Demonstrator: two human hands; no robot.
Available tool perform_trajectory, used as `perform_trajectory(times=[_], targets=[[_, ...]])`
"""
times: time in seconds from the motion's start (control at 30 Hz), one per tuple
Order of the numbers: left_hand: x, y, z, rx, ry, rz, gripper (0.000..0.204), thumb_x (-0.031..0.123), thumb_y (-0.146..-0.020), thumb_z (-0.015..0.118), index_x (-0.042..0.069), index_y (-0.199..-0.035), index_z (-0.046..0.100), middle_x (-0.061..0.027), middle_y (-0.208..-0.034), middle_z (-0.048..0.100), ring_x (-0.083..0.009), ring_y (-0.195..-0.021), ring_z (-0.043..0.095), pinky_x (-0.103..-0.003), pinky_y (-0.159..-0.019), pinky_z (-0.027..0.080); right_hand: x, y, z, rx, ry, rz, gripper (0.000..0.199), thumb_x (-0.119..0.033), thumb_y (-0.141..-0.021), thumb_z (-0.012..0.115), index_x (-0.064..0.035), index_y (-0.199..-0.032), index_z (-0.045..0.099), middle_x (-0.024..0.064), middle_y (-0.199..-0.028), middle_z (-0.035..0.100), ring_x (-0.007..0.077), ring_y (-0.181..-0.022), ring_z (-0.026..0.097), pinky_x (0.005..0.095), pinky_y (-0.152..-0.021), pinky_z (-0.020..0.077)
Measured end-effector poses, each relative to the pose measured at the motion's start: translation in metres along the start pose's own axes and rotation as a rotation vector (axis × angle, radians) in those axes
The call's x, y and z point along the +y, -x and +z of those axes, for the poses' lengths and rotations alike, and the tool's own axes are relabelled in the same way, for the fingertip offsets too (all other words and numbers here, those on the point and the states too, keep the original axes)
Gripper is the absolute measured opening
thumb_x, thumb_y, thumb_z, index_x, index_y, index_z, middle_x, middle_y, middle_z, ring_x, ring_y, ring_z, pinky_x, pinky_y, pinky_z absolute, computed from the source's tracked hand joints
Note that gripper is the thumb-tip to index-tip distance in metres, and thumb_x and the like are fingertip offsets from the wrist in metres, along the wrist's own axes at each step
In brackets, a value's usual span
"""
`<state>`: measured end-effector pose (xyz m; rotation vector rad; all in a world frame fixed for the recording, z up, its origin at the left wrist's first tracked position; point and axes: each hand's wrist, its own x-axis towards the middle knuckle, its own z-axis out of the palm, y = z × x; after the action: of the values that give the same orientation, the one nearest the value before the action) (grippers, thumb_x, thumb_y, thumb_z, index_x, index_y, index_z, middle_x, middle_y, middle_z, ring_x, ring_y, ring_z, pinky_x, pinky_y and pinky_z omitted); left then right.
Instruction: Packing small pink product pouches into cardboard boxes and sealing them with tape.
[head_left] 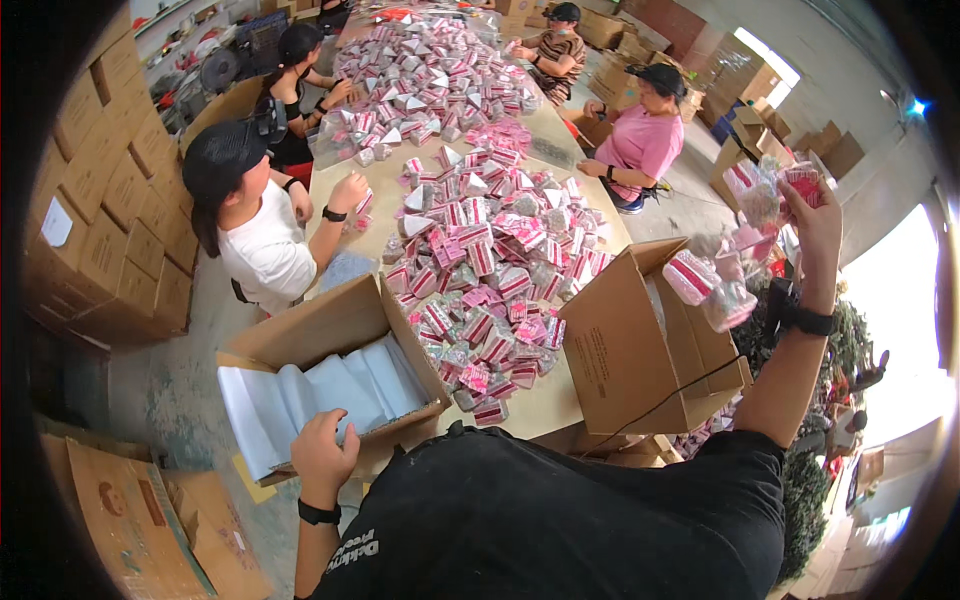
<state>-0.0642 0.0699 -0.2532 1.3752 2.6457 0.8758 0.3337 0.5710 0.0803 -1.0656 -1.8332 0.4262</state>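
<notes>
My right hand (815,205) is raised at the right, its fingers closed on a bunch of plastic-wrapped pink-and-white cake-slice pieces (695,277). The bunch hangs beside an open cardboard box (622,345) that stands tilted at the table's near right. At the near left, my left hand (324,455) is at the edge of another open cardboard box (310,330), thumb apart from the fingers. Pale bluish-white sheeting (340,385) lines that box and hangs over its side. Whether the left hand touches the sheeting is hard to tell.
A long table (560,400) bears a large heap of wrapped slices (500,240). Several people sit along it, one in a white shirt (275,235) close at the left, one in pink (645,145) at the right. Stacked cartons (110,190) rise at the left; an open carton (130,510) stands below.
</notes>
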Motion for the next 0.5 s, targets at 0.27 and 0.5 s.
perform_trajectory(times=[0.27,0.5], targets=[[0.004,0.000,-0.002,0.052,-0.004,-0.010,0.020,0.020,-0.083,0.067,0.008,-0.100,0.070,-0.0086,-0.095,0.071,-0.0309,-0.087,0.067,-0.041,-0.071,0.053,0.101,0.097,-0.023,0.022,0.435,0.123,0.027,-0.010,-0.070,0.080,-0.0033,-0.094,0.068,0.0047,-0.083,0.068,0.0152,-0.072,0.062,0.0325,-0.066,0.0510],[-0.005,0.004,-0.007,0.036,-0.050,0.040,0.017,0.020,-0.083,0.067,0.010,-0.096,0.070,-0.0082,-0.089,0.070,-0.0303,-0.081,0.066,-0.040,-0.068,0.053,0.222,0.211,0.003,-0.350,0.734,0.416,0.037,-0.015,-0.068,0.085,0.0029,-0.097,0.070,0.0212,-0.090,0.072,0.0327,-0.083,0.071,0.0394,-0.076,0.0562]])
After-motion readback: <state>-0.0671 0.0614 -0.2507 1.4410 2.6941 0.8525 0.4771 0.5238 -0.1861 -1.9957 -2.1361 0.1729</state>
